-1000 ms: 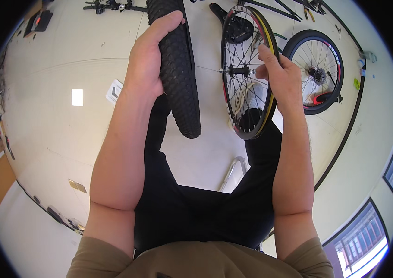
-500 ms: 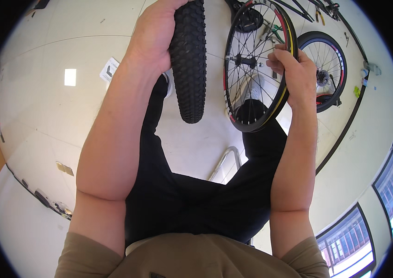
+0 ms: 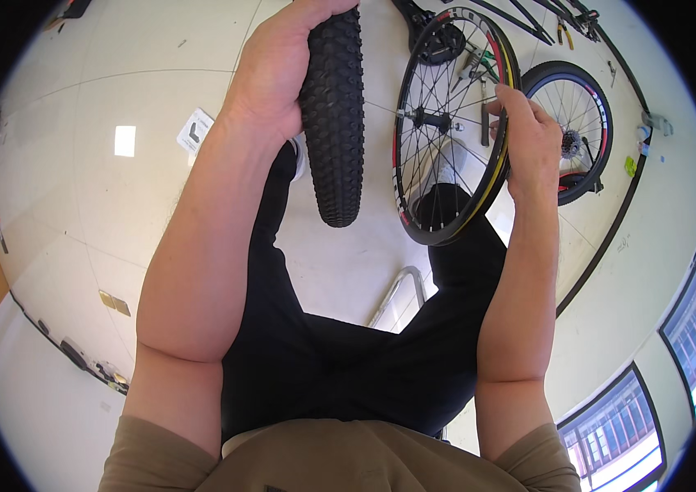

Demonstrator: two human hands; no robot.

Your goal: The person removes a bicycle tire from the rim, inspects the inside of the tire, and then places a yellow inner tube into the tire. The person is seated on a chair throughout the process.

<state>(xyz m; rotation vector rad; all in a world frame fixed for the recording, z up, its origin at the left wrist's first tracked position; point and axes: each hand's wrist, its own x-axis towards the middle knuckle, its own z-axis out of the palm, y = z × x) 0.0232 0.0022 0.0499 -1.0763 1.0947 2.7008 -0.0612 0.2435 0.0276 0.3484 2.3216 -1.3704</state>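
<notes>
My left hand (image 3: 270, 78) is closed around a black knobbly bicycle tyre (image 3: 335, 143), held upright with its tread facing me. Some of those fingers are hidden behind the tyre's upper part. In my right hand (image 3: 532, 135) is a spoked bicycle wheel (image 3: 431, 120) with no tyre on it, gripped at the right side of its rim. The rim is black with red and white patches, and a yellow band runs round its outer edge. Tyre and wheel hang side by side, apart from each other, above the floor between my legs.
Another wheel with its tyre and cassette (image 3: 571, 141) lies on the floor to the right. Beyond the held wheel are a black crank-like part (image 3: 440, 45), hand tools (image 3: 475, 66) and yellow-handled pliers (image 3: 568, 34). A bent metal tube (image 3: 401, 287) shows between my legs.
The bare wheel has come slightly down and left, and my right hand's fingers have shifted on its rim. The tyre in my left hand has dropped a little.
</notes>
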